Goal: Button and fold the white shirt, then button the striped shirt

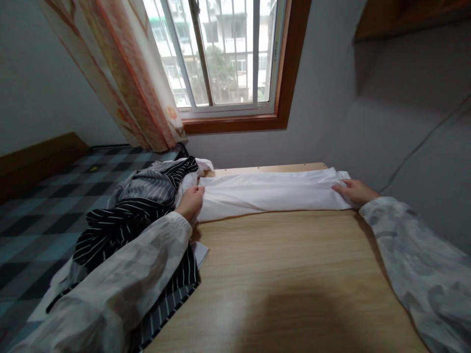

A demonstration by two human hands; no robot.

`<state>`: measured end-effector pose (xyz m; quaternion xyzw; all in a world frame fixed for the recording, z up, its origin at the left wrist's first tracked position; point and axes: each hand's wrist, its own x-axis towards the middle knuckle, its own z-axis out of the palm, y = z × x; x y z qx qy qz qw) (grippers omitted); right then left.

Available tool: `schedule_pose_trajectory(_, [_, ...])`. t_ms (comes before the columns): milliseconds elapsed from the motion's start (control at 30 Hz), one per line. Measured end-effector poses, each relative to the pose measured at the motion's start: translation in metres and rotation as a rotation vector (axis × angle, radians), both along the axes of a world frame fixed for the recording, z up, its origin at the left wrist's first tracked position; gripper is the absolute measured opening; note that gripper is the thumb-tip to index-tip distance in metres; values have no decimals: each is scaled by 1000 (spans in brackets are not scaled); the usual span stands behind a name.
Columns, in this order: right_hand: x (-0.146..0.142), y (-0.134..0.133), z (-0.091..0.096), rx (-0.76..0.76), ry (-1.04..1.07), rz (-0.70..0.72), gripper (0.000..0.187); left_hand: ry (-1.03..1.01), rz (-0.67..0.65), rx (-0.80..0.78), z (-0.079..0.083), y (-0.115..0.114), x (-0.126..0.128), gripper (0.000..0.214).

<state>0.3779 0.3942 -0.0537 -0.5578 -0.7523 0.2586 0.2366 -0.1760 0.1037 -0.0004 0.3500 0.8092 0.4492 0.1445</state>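
A white garment (268, 193) lies folded into a long band across the far end of the wooden table (287, 274). My left hand (190, 201) grips its left end, fingers curled over the cloth. My right hand (351, 190) pinches its right end near the wall. Both arms wear pale patterned sleeves.
A heap of black-and-white striped clothes (140, 215) hangs over the table's left edge under my left arm. A bed with a blue checked cover (40, 211) is at the left. Grey walls close the right side; a window (221, 54) and a curtain (125, 73) are behind.
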Motion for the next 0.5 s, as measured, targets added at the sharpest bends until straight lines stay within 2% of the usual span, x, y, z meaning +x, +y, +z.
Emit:
schedule_pose_trajectory(100, [-8, 3, 1, -51, -122, -56, 34, 381, -79, -263, 3, -5, -3, 31])
schedule_pose_trajectory(167, [-14, 2, 0, 31, -246, -96, 35, 571, -134, -410, 5, -8, -2, 30])
schedule_pose_trajectory(233, [-19, -1, -1, 108, -333, -114, 36, 652, -155, -500, 8, -11, 0, 33])
schedule_pose_trajectory(400, [-19, -12, 2, 143, -466, -64, 40, 688, -116, -503, 16, -11, 5, 38])
schedule_pose_trajectory(500, [-15, -21, 11, 183, -513, -124, 45, 695, -85, -491, 21, -10, 7, 40])
